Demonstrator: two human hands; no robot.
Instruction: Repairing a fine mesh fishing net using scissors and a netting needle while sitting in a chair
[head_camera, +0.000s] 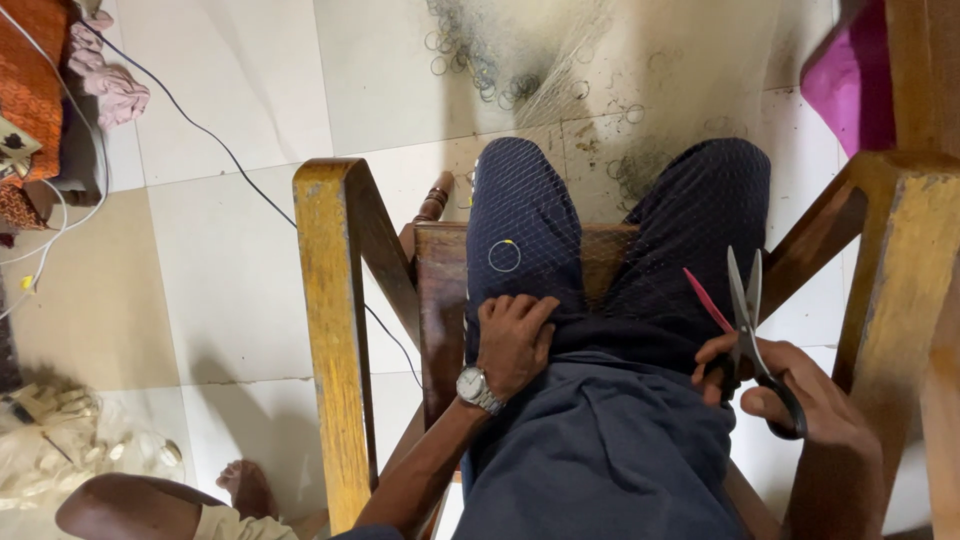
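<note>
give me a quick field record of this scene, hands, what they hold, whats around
seat: person sits on a wooden chair, fine net draped over the lap
left hand: flat on the net on the left thigh, wristwatch on the wrist
right hand: grip on scissors, blades pointing up, plus a red stick
on net: small ring
floor: pale tiles, black cable

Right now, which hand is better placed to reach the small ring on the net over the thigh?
The left hand. It rests on the net on the thigh just below the ring, while the right hand holds scissors and a pink tool.
</note>
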